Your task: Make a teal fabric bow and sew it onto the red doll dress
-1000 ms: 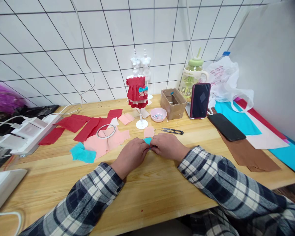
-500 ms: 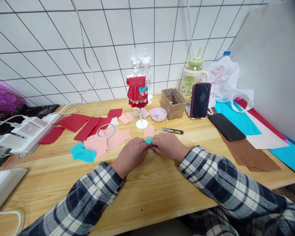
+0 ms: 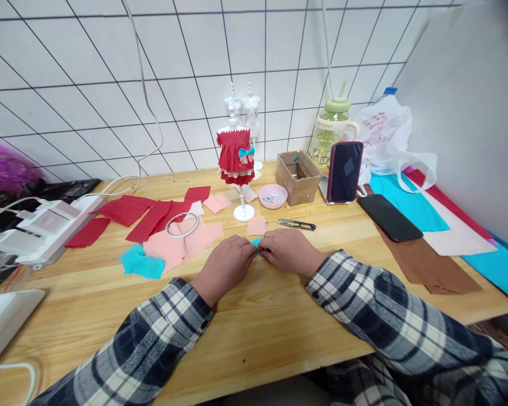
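Note:
A small piece of turquoise crepe paper (image 3: 256, 242) lies between my hands at the middle of the table, mostly covered by fingers. My left hand (image 3: 229, 264) pinches its near edge from the left. From the right, my right hand (image 3: 291, 251) pinches the same edge, with the fingertips of both hands almost touching. Just beyond are a pink paper square (image 3: 256, 226) and a pair of thread snips (image 3: 297, 224). Behind them stands a mini dress form in a red ruffled paper dress (image 3: 236, 155) with a turquoise and pink bow (image 3: 246, 153).
Red paper pieces (image 3: 127, 210), pink paper (image 3: 173, 248), a ring (image 3: 182, 225) and turquoise paper (image 3: 141, 263) lie left. A bowl of beads (image 3: 273, 197), cardboard box (image 3: 298, 177), propped phone (image 3: 345, 172) and flat phone (image 3: 390, 217) are beyond and right. A power strip (image 3: 68, 228) sits far left.
Both hands stay pinched on the turquoise paper in nearly the same place. The whole view has shifted very slightly; the other things lie as before.

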The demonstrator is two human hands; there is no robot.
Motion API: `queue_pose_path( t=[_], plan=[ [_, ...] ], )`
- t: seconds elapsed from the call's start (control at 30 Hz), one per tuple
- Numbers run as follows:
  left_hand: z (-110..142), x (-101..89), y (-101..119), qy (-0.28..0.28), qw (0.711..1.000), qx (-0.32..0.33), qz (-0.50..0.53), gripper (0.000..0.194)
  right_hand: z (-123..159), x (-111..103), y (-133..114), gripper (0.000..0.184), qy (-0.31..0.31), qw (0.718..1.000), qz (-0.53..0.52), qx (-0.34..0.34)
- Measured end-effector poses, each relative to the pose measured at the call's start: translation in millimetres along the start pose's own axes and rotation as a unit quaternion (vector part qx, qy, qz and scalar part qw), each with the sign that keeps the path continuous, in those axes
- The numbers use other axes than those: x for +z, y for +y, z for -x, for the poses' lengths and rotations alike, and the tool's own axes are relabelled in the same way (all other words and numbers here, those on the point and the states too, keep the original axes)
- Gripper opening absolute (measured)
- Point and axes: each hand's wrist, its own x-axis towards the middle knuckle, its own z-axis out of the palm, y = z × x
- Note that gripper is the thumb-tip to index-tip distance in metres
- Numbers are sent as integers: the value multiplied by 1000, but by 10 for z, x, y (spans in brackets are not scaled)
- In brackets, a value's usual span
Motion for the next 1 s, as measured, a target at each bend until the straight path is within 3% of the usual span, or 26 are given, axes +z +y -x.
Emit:
queue_pose_path(
  t=[0.27, 0.5, 0.8, 1.0],
  plan=[
    [0, -10, -10, 6, 1000, 23, -7, 22, 8, -13, -9, 25, -4, 1000, -6, 13],
    [5, 14, -15, 5, 1000, -11, 15, 22, -4, -36, -17, 26, -20, 1000, -5, 17],
    [-5, -24, -18, -1, 1000, 16, 8, 24, 14, -39, -12, 25, -9, 999, -20, 27],
    [-6, -5, -12, 2, 1000, -9, 23, 23, 6, -30, -5, 25, -10, 999, -20, 25]
  ],
)
